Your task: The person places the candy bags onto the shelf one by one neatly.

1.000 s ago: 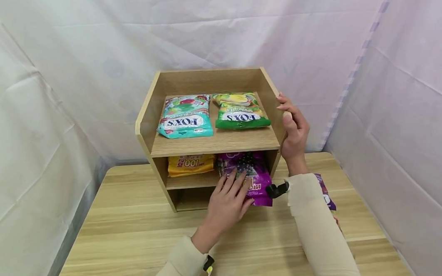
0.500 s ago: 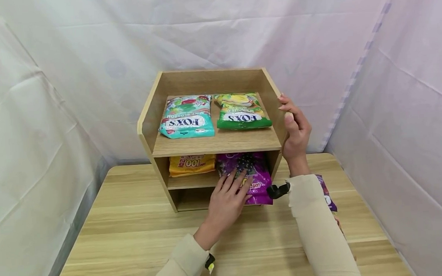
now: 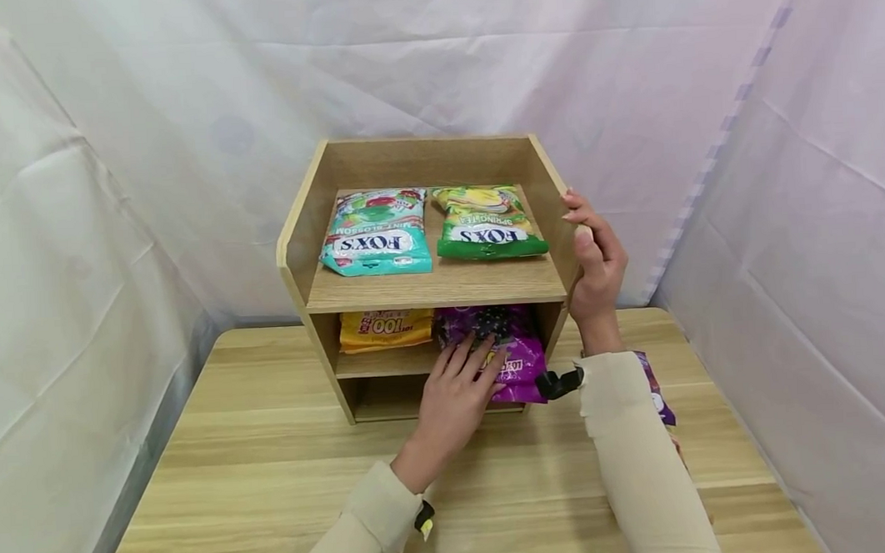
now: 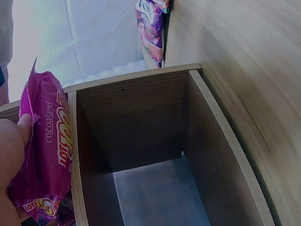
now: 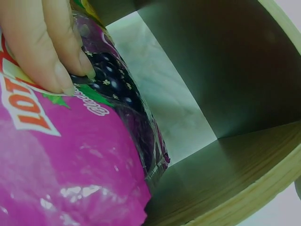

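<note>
My left hand (image 3: 452, 401) rests on a purple candy bag (image 3: 526, 368), its fingers stretched out across the packet. The bag lies in the right part of the wooden shelf's (image 3: 428, 290) middle level, its front end sticking out past the board. In the left wrist view, the thumb (image 4: 24, 127) touches the bag's outer end. Close up in the right wrist view, fingertips (image 5: 61, 77) press on the bag beside its blackberry picture. My right hand (image 3: 595, 260) grips the shelf's right side panel, thumb toward the front and fingers over the edge.
A teal Fox's bag (image 3: 376, 234) and a green one (image 3: 488, 224) lie on the top level. Left of the purple bag is a yellow bag (image 3: 387, 329). Another purple packet (image 3: 655, 391) lies on the table (image 3: 273, 486), partly behind the right forearm. White cloth (image 3: 432, 68) surrounds the table.
The purple bag has slid slightly deeper into the middle level, with the left hand moving along on it. The right hand keeps its grip on the side panel.
</note>
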